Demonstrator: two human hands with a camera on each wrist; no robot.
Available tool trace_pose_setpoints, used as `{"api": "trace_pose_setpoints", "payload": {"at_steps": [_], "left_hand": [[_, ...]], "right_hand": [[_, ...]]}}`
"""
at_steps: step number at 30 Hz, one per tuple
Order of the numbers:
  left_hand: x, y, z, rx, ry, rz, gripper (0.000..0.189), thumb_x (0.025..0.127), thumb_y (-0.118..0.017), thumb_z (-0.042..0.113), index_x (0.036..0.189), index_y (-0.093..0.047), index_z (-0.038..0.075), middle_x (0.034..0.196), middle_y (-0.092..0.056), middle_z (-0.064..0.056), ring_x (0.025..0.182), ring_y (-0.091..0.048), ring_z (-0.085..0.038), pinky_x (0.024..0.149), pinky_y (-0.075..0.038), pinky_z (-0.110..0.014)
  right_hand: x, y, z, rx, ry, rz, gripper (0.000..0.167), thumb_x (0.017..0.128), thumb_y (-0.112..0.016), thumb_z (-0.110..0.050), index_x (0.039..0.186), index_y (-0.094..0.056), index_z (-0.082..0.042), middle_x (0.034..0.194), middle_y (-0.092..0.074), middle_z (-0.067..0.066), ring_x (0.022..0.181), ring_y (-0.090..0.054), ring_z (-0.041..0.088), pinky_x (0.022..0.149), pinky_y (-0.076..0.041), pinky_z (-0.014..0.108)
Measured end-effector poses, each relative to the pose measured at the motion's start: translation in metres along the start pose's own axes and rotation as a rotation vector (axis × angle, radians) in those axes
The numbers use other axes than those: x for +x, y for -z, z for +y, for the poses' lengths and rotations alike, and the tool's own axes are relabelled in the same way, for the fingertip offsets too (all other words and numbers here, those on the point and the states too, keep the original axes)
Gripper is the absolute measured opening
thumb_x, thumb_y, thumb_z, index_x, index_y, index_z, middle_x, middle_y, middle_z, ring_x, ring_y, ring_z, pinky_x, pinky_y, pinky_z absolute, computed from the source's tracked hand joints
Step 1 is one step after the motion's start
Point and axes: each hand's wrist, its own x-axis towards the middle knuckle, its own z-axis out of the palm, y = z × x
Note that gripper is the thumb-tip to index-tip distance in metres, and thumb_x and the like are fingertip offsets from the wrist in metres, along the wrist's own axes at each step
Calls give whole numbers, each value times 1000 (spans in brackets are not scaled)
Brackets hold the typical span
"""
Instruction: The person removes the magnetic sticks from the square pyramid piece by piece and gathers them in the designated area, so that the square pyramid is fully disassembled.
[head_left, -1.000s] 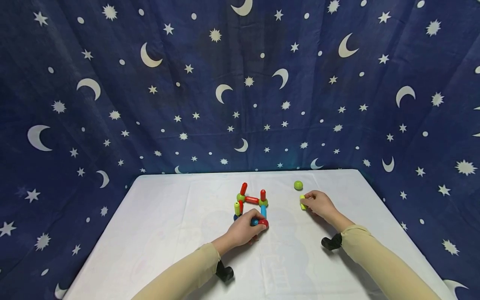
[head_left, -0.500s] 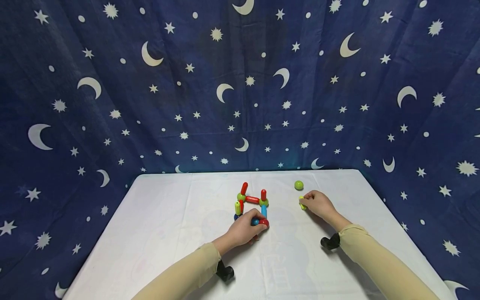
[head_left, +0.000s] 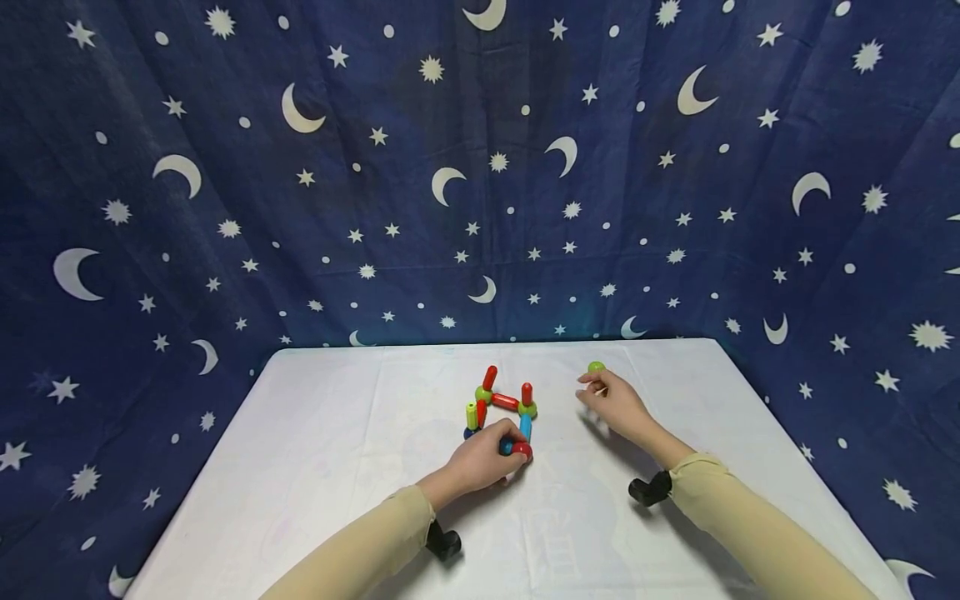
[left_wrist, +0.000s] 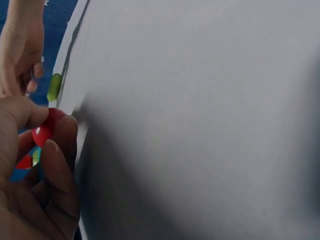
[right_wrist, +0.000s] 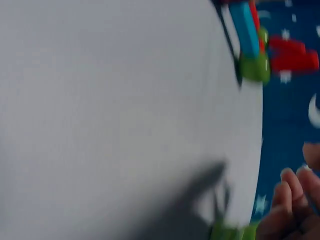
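A frame of magnetic rods and balls stands on the table. My left hand (head_left: 483,457) pinches the red ball (head_left: 522,452) at its near corner between thumb and fingers. Blue rods (head_left: 526,427) run from that corner. At the far side are green balls (head_left: 528,409) with red rods (head_left: 490,378) sticking up, and a yellow-green rod (head_left: 472,415) rises from the dark blue ball (head_left: 469,433). My right hand (head_left: 618,408) hovers to the right, fingers parted and holding nothing. Beyond its fingers shows a loose green ball (head_left: 596,367). A yellow-green piece (left_wrist: 54,87) lies under this hand in the left wrist view.
A white cloth covers the table (head_left: 337,467). Behind it and along both sides hangs a dark blue curtain (head_left: 405,275) with moons and stars. Each wrist carries a black camera, one of them the right-hand camera (head_left: 649,489).
My right hand has let go of the yellow-green rod and moved left and up with its fingers spread. My left hand and the frame have shifted slightly left.
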Motion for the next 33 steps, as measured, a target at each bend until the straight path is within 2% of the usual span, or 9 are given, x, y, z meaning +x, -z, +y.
{"api": "trace_pose_setpoints", "payload": {"at_steps": [4,8,10,16,22,26,33], "left_hand": [[-1,3,-3,37,-28,-2,20,94,-76,36,105,-63,25,89,-62,9,53,-61,-14,54,-50,-31],[-3,6,-5,66,-45,-1,18,93,-77,35,102,-64,25,86,-62,10,52,-62,-13,58,-50,-29],[-4,8,-5,86,-38,0,17,93,-76,34,102,-64,26,86,-62,10,53,-63,-12,61,-50,-29],[-11,18,-9,122,2,-10,16,92,-74,28,104,-64,25,92,-62,7,58,-63,-13,60,-51,-32],[-16,34,-14,161,9,-18,20,90,-69,20,109,-65,22,92,-62,5,58,-63,-13,58,-51,-33],[-17,45,-20,174,-2,-11,23,93,-65,15,116,-65,19,88,-63,3,58,-63,-13,61,-51,-33],[-13,58,-24,222,2,67,33,99,-62,10,132,-61,12,109,-63,-3,57,-62,-11,58,-52,-32]], "right_hand": [[-2,-24,-19,68,82,-126,41,95,-73,-20,131,-63,-3,107,-66,10,77,-60,19,60,-49,33],[-2,-42,-32,102,93,-193,41,94,-76,-24,132,-65,-13,116,-66,8,83,-61,18,61,-51,32],[-1,-47,-36,110,94,-199,37,93,-77,-25,128,-67,-15,116,-67,5,86,-61,19,63,-51,32],[-2,-53,-42,119,101,-190,22,93,-78,-27,110,-71,-16,103,-68,-2,87,-60,21,68,-49,34],[-6,-57,-40,144,129,-206,21,96,-74,-28,111,-66,-15,100,-69,-4,91,-60,18,77,-48,35],[-9,-62,-40,168,114,-192,24,98,-72,-28,117,-66,-15,102,-69,-3,86,-59,19,71,-49,32],[-12,-70,-39,268,39,-213,22,97,-72,-22,114,-66,-10,94,-70,10,73,-59,27,54,-48,31]]}}
